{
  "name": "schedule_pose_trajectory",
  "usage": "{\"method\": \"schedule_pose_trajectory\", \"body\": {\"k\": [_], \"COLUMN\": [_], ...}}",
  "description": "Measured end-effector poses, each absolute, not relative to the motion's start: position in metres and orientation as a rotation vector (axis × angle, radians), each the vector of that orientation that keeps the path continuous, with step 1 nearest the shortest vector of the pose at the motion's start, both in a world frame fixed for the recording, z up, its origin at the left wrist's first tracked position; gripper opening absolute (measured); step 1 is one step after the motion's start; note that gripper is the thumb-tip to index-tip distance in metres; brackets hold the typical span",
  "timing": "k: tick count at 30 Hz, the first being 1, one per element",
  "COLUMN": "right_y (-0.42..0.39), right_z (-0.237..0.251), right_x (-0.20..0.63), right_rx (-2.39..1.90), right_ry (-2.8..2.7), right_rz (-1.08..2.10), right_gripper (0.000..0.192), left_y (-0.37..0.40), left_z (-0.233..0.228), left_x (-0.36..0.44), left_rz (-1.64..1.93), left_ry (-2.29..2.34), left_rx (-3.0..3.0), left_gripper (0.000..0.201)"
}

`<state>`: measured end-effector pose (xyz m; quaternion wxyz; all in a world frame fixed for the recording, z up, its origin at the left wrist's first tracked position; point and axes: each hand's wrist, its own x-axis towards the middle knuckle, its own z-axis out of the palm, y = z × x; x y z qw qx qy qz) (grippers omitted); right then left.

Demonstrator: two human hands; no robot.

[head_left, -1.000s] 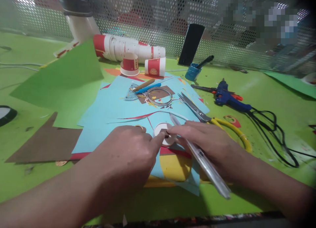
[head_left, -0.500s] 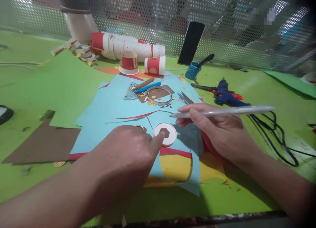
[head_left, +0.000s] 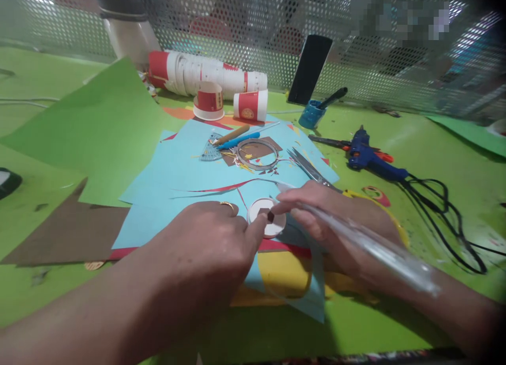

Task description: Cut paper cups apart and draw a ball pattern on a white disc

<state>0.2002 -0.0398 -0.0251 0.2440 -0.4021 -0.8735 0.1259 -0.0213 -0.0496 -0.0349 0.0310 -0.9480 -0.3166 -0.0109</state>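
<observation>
A small brown paper hexagon (head_left: 262, 211) lies on a shallow white disc (head_left: 278, 227) with a raised rim, on light blue paper (head_left: 150, 212). My left hand (head_left: 213, 243), ringed and with its fingers curled, presses one fingertip on the hexagon; its other fingertips are hidden. A clear pen (head_left: 367, 243) is held in my right hand (head_left: 336, 217), slanting back over the wrist. A right fingertip touches the hexagon's right edge, where a dark patch shows. Scissors (head_left: 310, 167) lie just beyond that hand, their yellow handles partly covered by it.
Behind are a protractor (head_left: 211, 147), a blue craft tool (head_left: 241, 141), a tape ring (head_left: 241, 159), paper cups (head_left: 251, 106) and a phone (head_left: 310, 69). A blue glue gun (head_left: 369, 156) with its cord (head_left: 450, 217) lies right. Green paper (head_left: 98, 127) curls up at left.
My right hand has moved left and down to the disc, and the pen has swung from nearly level to slanting back. The green paper's far edge has risen. My left hand stays put.
</observation>
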Motion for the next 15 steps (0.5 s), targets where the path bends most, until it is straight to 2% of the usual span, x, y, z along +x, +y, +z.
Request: {"method": "schedule_pose_trajectory", "body": {"k": [3, 8, 13, 15], "right_y": [-0.040, -0.042, -0.045, -0.046], "right_z": [-0.027, -0.024, -0.027, -0.030], "right_x": [0.203, 0.203, 0.203, 0.204], "right_rx": [-1.056, -1.041, -1.072, -1.039], "right_ry": [-2.482, -2.515, -2.562, -2.566], "right_rz": [0.380, 0.381, 0.378, 0.365], "right_gripper": [0.022, 0.024, 0.023, 0.022], "left_y": [-0.050, -0.053, -0.055, -0.055], "left_z": [-0.035, -0.036, -0.035, -0.035], "left_x": [-0.023, -0.022, -0.015, -0.014], "left_rz": [-0.014, -0.013, -0.055, -0.068], "left_ry": [-1.004, -1.024, -1.034, -1.019], "left_rx": [-2.942, -2.932, -2.854, -2.833], "left_gripper": [0.031, 0.048, 0.034, 0.035]}}
